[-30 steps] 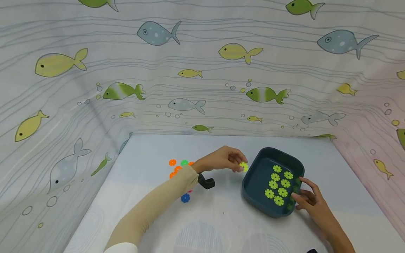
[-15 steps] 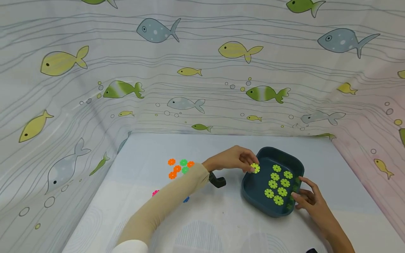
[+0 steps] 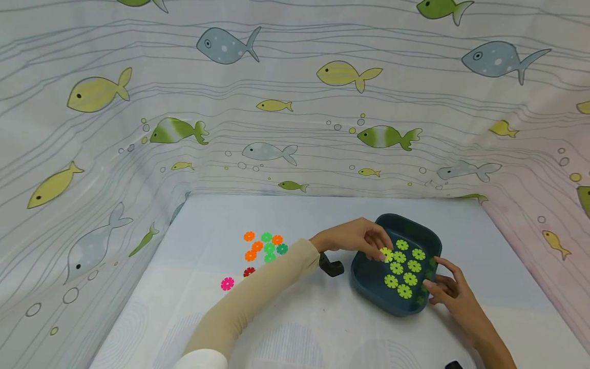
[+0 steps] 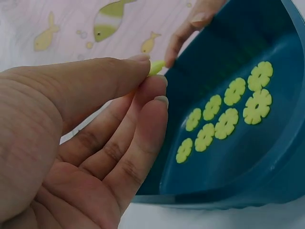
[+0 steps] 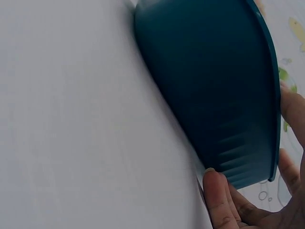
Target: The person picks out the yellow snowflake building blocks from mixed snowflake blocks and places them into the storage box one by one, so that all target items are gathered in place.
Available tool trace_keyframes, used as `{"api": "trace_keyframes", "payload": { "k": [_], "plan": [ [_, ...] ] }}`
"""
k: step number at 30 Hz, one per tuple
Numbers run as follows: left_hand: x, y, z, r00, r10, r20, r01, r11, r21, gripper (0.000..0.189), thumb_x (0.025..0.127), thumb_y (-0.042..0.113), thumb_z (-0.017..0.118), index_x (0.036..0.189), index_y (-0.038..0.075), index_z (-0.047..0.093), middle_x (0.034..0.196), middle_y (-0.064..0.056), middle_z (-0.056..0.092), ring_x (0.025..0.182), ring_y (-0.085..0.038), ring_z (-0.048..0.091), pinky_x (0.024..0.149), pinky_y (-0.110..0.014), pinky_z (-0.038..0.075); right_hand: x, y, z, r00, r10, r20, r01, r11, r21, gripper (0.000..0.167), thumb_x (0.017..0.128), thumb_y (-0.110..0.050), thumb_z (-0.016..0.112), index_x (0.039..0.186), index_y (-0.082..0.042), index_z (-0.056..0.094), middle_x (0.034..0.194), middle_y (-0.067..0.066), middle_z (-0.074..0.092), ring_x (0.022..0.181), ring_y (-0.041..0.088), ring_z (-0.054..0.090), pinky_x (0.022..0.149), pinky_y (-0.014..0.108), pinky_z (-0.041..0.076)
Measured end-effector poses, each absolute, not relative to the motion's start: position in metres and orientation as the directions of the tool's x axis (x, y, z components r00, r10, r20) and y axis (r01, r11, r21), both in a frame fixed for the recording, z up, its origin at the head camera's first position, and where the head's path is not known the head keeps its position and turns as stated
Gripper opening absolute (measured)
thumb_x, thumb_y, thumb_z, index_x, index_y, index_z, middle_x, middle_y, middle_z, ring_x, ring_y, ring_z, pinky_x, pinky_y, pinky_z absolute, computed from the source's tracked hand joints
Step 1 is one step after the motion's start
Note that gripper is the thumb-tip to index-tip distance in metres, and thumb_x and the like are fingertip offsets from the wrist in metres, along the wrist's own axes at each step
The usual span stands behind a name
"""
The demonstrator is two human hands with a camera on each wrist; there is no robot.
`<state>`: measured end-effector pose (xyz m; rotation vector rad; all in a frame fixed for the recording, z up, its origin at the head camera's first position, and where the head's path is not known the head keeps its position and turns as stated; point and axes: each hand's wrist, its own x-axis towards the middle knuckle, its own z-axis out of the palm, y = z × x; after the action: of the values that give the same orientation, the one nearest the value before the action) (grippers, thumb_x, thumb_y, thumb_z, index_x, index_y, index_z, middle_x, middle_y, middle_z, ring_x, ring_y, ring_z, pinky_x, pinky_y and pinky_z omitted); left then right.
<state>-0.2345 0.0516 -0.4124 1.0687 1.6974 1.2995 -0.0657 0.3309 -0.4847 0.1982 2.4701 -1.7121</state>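
Observation:
My left hand [image 3: 357, 237] pinches a yellow-green notched plastic disc [image 3: 385, 254] between thumb and fingertips, over the left part of a dark teal plastic box [image 3: 369, 287]. In the left wrist view the held disc [image 4: 156, 68] shows only its edge past the thumb. Several matching yellow-green discs [image 4: 226, 123] lie flat on the box floor in rough rows. My right hand [image 3: 456, 297] grips the box's right side. The right wrist view shows some of its fingers [image 5: 217, 193] low at the box's base and others up by the rim.
Left on the white table [image 3: 299, 307] lie several loose discs: orange [image 3: 257, 246], green [image 3: 269, 248], dark green [image 3: 282, 249], red [image 3: 249, 271] and pink [image 3: 227, 284]. The left sleeve [image 3: 258, 292] covers part of that area. A fish-print cloth [image 3: 313, 154] encloses the table's back and sides.
My left hand has carried the yellow-green disc rightward, from outside the box's left rim to above its inside. The right hand and the box have stayed in place.

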Motion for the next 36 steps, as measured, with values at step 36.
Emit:
{"api": "trace_keyframes", "payload": {
  "k": [36],
  "plan": [
    [-0.224, 0.101, -0.427, -0.148, 0.955, -0.256, 0.35, 0.293, 0.89, 0.023, 0.088, -0.002, 0.079, 0.109, 0.0, 0.072, 0.092, -0.007, 0.072, 0.079, -0.016, 0.07, 0.072, -0.029, 0.059, -0.066, 0.33, -0.486, -0.977, 0.043, -0.207, 0.21, 0.328, -0.921, 0.078, 0.105, -0.033, 0.062, 0.163, -0.034, 0.01, 0.148, 0.029, 0.037, 0.099, 0.013, 0.062, 0.079, 0.033, 0.058]
  ]
}}
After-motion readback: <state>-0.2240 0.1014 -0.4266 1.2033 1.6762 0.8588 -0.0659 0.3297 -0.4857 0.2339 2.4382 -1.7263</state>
